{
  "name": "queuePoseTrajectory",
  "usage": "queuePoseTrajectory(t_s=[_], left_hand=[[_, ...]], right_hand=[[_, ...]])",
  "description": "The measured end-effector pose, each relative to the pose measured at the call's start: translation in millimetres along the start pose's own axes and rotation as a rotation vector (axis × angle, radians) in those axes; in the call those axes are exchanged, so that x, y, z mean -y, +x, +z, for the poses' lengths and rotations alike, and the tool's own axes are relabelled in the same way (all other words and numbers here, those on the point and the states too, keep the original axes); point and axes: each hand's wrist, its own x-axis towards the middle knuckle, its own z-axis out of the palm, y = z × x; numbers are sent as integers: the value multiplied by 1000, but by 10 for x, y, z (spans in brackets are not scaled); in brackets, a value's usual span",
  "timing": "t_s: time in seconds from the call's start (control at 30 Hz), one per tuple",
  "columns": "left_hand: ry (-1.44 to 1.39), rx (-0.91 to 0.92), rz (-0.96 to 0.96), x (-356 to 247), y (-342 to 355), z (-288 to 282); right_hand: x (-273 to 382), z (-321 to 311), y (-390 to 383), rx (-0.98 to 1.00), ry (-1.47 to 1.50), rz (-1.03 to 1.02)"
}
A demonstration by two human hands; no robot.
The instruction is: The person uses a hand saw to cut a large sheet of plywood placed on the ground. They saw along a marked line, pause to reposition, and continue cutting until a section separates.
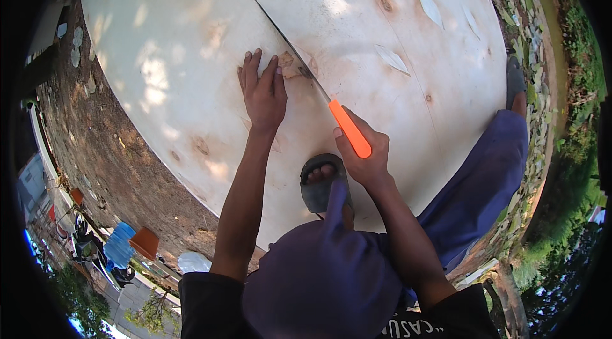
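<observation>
A large pale plywood board (382, 14) with knots spreads beneath my hands. My right hand (371, 154) is wrapped round the orange handle of what looks like a hand saw (347, 125). Its thin blade, seen edge-on, points up and left and lines up with a long dark line across the board. Where the blade ends and that line begins, I cannot tell. Left of the line, my left hand (264, 93) lies on the wood with its fingers stretched out, holding nothing. A brown dry leaf (292, 66) is between its fingertips and the blade.
My sandalled foot (322, 189) rests on the board near the handle, and my other foot (515, 84) is at the right edge. Pale leaves (428, 5) are scattered on the wood. Bare soil (121, 135) borders the left; a blue container (119, 245) stands lower left.
</observation>
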Motion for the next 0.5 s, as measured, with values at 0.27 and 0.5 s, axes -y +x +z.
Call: queuePoseTrajectory(t_s=[0.27,0.5], left_hand=[[50,-26,6,13,20,-26],[21,5,-13,31,-104,-91]], right_hand=[[-174,-211,-627,-113,-86,-187],[-240,-301,-625,-39,-120,-156]])
